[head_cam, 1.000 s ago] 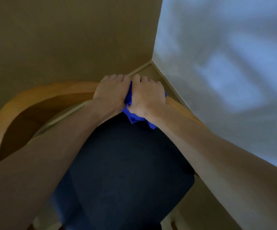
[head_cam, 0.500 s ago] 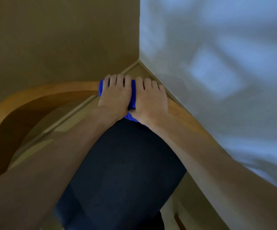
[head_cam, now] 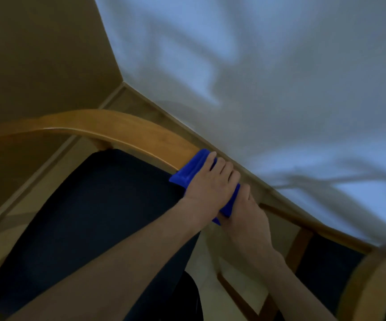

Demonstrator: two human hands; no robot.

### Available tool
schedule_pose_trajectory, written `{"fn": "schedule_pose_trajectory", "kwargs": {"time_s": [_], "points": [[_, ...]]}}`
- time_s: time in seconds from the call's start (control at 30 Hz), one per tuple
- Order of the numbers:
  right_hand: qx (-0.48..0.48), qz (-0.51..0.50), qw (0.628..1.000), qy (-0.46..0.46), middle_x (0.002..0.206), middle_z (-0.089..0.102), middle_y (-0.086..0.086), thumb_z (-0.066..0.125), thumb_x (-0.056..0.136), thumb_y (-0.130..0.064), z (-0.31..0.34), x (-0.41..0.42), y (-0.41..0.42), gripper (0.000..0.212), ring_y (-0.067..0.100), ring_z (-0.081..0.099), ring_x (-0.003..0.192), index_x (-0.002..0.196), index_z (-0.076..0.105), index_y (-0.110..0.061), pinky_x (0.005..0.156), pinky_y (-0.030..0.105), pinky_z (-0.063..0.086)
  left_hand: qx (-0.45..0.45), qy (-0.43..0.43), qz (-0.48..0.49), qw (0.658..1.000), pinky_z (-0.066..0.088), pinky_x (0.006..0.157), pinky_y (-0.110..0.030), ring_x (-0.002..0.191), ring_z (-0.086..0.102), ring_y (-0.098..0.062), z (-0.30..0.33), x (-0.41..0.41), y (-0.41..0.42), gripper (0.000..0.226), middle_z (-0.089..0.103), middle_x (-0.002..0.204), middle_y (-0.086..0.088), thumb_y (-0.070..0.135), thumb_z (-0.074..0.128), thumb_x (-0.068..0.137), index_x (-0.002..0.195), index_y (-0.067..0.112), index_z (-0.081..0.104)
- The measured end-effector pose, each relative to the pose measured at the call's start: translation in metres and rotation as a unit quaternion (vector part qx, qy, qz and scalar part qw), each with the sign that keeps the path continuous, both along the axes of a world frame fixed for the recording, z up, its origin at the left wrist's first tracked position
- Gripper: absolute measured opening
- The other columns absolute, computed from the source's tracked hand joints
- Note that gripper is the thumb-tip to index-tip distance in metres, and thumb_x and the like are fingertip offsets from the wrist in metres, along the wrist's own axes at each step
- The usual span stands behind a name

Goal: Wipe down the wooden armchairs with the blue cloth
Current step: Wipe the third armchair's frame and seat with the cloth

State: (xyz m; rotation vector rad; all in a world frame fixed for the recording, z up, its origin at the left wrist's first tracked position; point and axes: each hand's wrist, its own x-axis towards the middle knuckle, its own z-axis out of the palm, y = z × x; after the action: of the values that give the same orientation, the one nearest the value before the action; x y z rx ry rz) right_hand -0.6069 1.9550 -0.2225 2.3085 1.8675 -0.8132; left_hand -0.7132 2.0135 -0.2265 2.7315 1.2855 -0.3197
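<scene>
Head view, looking steeply down into a room corner. Hidden or unclear: the blue cloth shows only as a folded strip ahead of the knuckles and a second sliver between the two hands; the rest lies under the palms. The part of the curved wooden rail beneath the cloth is covered, so contact between cloth and wood is seen only at the cloth's leading edge. The left hand lies on top of the cloth, fingers bent over the rail's outer edge, their tips out of sight. The right hand sits just behind it, touching it, fingers curled into the cloth; whether the thumb closes beneath cannot be told. Both forearms enter from the lower edge and cover much of the dark seat cushion of the armchair. The whole frame is softened by motion blur.

Surroundings: the rail arcs from the left edge of the frame to the hands at centre right. A second armchair stands at the lower right, cut off by the frame; its wooden arm and dark cushion are blurred. A tan wall meets a pale wall behind the chairs, with a skirting strip along the foot.
</scene>
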Motion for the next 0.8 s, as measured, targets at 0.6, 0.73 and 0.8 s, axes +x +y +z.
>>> {"fn": "schedule_pose_trajectory", "kwargs": {"time_s": [0.6,0.73,0.8], "points": [[-0.019,0.166,0.986,-0.01,0.122,0.052,0.004,0.073,0.075,-0.058,0.008,-0.046,0.075,0.084,0.022,0.055,0.106,0.135,0.036,-0.013,0.092,0.036,0.048,-0.023,-0.12,-0.001,0.993,0.022,0.114,-0.035,0.13,0.038,-0.021,-0.008,-0.096,0.059,0.088,0.044,0.14,-0.003,0.041,0.079,0.067,0.14,0.016,0.037],[0.04,0.239,0.968,-0.067,0.108,0.049,0.003,0.069,0.072,-0.063,0.003,-0.106,0.114,0.077,0.024,0.052,0.097,0.122,0.04,-0.012,0.084,0.036,0.043,-0.032,-0.118,0.067,0.99,0.026,0.113,-0.035,0.128,0.04,-0.021,-0.006,-0.153,0.08,0.092,0.046,0.138,-0.003,0.043,0.082,0.064,0.14,0.014,0.038],[0.063,0.271,0.958,-0.074,0.102,0.044,0.002,0.069,0.071,-0.064,-0.001,-0.137,0.132,0.078,0.025,0.052,0.096,0.122,0.04,-0.011,0.082,0.037,0.042,-0.021,-0.114,0.113,0.987,0.029,0.11,-0.034,0.124,0.044,-0.021,-0.006,-0.183,0.086,0.09,0.05,0.135,-0.003,0.041,0.084,0.062,0.137,0.014,0.041]]}}
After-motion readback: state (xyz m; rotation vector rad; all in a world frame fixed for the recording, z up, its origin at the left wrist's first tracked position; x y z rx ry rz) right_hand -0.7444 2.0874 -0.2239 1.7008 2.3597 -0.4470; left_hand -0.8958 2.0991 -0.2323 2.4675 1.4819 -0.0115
